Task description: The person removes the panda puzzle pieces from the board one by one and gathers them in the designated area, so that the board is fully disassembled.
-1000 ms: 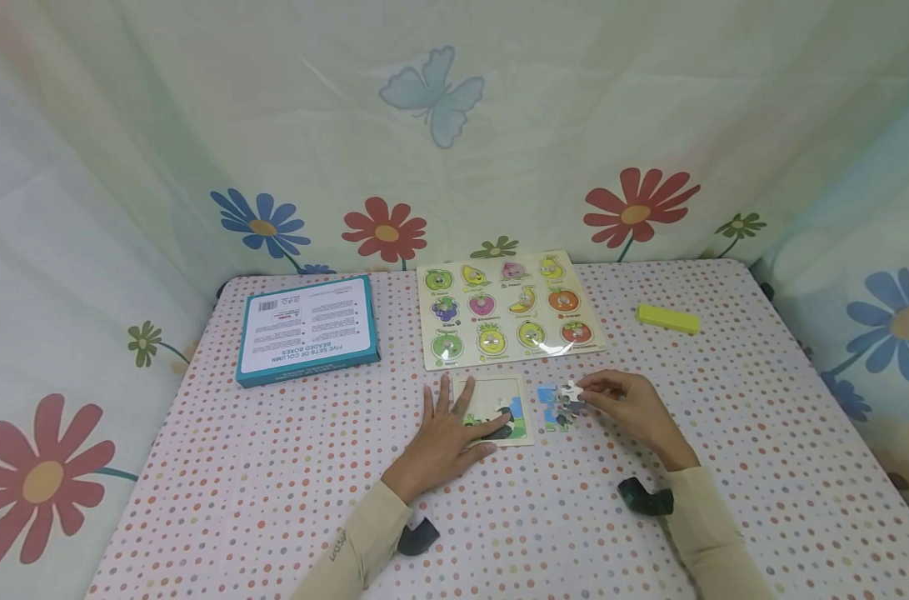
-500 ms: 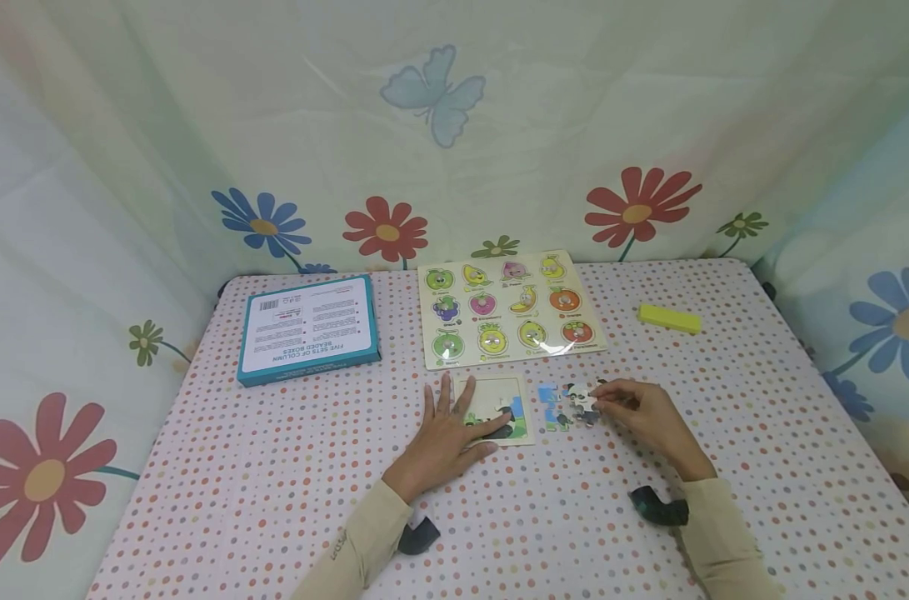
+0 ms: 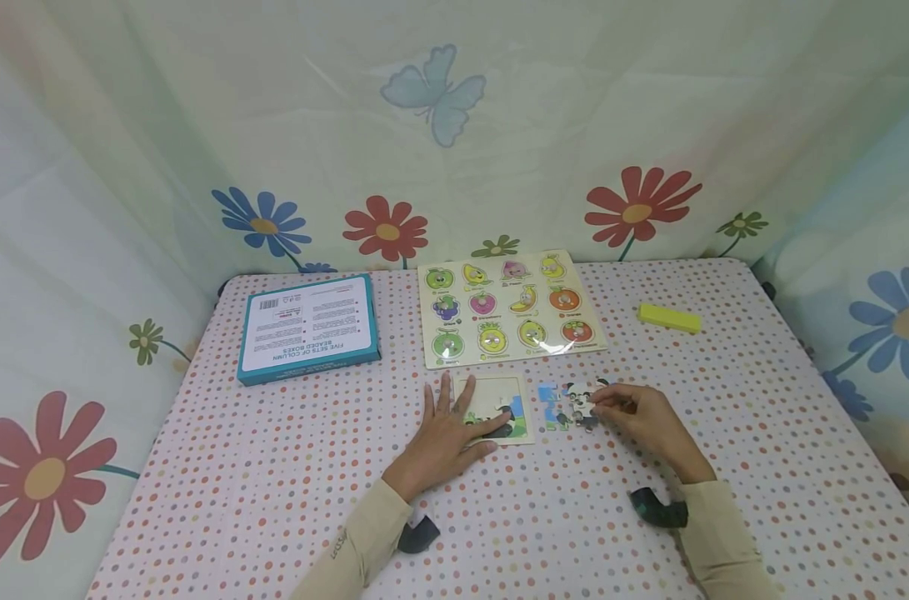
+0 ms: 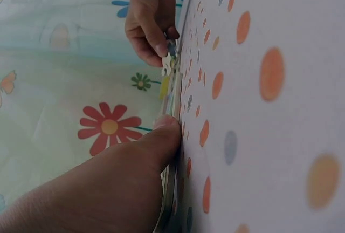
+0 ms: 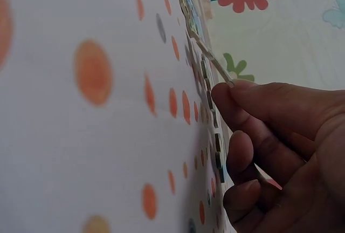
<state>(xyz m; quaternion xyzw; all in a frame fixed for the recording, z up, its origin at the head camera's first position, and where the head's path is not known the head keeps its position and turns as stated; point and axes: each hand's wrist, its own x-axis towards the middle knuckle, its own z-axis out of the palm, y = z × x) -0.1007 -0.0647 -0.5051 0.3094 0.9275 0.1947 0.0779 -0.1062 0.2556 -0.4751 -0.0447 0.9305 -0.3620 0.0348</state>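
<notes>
My left hand (image 3: 442,435) lies with spread fingers over a small square wooden puzzle tray (image 3: 528,417), its index fingertip on the panda picture partly filling the tray. To the right, my right hand (image 3: 652,423) pinches a thin jigsaw piece (image 5: 217,64) between thumb and index finger. In the right wrist view that piece is tilted, one edge up off the dotted cloth. Several loose jigsaw pieces (image 3: 550,407) with blue, black and white printing lie joined or close together beside the tray. The left wrist view shows the left thumb (image 4: 167,130) along the tray's edge.
Behind the tray lies a fruit peg puzzle board (image 3: 506,310). A teal-edged flat box (image 3: 309,329) is at the back left, and a yellow block (image 3: 668,318) at the back right. A flowered curtain (image 3: 544,125) encloses the dotted table (image 3: 289,467).
The right hand has shifted a little right and toward the person, drawing the pinched piece away from the tray, then stayed nearly still. The left hand has kept its place.
</notes>
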